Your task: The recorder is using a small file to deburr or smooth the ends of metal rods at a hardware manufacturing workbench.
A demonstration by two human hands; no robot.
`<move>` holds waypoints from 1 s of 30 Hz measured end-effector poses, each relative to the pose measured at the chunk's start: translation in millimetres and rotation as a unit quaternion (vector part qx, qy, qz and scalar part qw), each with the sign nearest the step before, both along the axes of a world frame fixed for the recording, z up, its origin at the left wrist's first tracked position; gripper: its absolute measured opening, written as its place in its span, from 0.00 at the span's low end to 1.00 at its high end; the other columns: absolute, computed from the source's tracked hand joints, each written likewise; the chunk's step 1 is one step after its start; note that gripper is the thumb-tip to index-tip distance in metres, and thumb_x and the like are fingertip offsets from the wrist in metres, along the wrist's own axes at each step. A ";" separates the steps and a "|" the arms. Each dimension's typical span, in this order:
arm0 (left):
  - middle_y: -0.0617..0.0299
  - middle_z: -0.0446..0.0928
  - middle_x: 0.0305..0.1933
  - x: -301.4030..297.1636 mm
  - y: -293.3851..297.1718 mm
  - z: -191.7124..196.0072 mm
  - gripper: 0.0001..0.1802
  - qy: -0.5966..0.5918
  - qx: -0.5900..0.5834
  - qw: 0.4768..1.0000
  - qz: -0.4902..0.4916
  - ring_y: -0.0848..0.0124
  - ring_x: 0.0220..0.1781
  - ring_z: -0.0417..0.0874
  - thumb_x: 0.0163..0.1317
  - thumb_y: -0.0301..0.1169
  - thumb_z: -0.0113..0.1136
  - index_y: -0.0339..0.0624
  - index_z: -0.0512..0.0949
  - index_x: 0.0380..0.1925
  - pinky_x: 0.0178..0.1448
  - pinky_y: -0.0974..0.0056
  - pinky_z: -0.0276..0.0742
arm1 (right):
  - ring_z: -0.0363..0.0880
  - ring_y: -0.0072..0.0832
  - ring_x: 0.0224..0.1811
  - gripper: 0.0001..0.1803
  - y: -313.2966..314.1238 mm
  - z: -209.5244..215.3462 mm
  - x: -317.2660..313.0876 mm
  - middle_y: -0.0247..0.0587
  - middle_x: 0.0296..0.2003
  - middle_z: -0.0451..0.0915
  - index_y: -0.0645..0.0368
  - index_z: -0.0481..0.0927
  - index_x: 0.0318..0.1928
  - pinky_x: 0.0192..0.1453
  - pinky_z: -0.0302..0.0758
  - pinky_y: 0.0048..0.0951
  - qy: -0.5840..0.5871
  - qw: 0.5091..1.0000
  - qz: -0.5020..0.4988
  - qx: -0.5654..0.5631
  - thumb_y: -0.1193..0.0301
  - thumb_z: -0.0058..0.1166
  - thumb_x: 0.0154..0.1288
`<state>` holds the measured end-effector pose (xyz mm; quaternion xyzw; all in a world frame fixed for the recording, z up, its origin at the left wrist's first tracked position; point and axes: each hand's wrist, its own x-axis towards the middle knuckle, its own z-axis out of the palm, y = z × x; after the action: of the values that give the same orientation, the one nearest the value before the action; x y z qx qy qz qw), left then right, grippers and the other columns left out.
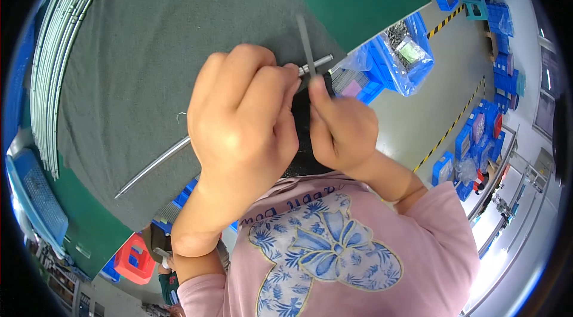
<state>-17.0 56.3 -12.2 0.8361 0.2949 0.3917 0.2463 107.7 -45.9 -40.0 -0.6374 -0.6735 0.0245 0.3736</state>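
Note:
My left hand [242, 102] is closed round a slim, shiny metal rod [154, 166]. The rod slants from the lower left up to the right, and its short right end sticks out past my fingers. In my right hand [346, 129], pinched between thumb and fingers, is a thin grey strip [305, 45], blurred by motion. This strip points upward and crosses the rod close to its right end; whether the two touch, I cannot tell. Beneath the rod lies a dark grey cloth [131, 48]. A stack of similar metal rods [54, 78] lies along the cloth's left side.
The cloth covers part of a green tabletop [364, 1]. Off its right edge stands a blue bin [382, 69] lined with plastic and holding small metal parts. A blue basket [39, 198] sits at the left edge, with a red stool [132, 260] below. More blue bins [471, 138] line the far right.

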 end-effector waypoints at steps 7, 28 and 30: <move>0.59 0.72 0.28 1.7 2.5 -3.0 0.12 -0.005 0.028 1.000 0.012 0.62 0.26 0.70 0.36 0.17 0.63 0.37 0.78 0.26 0.27 0.62 0.68 | 0.68 0.32 0.12 0.27 13.8 -3.2 5.4 0.39 0.15 0.71 0.68 0.77 0.54 0.19 0.64 0.29 -0.009 0.999 0.014 0.039 0.84 0.56 0.47; 0.60 0.71 0.29 1.7 -0.3 -2.0 0.14 -0.001 -0.003 1.000 0.009 0.62 0.27 0.71 0.32 0.18 0.61 0.38 0.78 0.26 0.29 0.62 0.69 | 0.59 0.25 0.09 0.29 -14.4 24.2 20.7 0.32 0.11 0.61 0.65 0.79 0.52 0.15 0.56 0.28 -0.036 0.996 0.045 -0.063 0.81 0.54 0.42; 0.60 0.71 0.29 3.6 0.7 -2.6 0.14 0.009 0.004 1.000 0.007 0.62 0.27 0.70 0.33 0.18 0.61 0.38 0.77 0.26 0.28 0.62 0.69 | 0.59 0.25 0.09 0.29 -12.3 32.7 28.8 0.32 0.11 0.62 0.65 0.79 0.52 0.15 0.56 0.29 -0.058 0.994 0.055 -0.079 0.81 0.54 0.43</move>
<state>-13.4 57.1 -14.8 0.8382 0.3016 0.3875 0.2372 136.5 -58.2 -7.3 -0.6272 -0.7240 0.0613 0.2804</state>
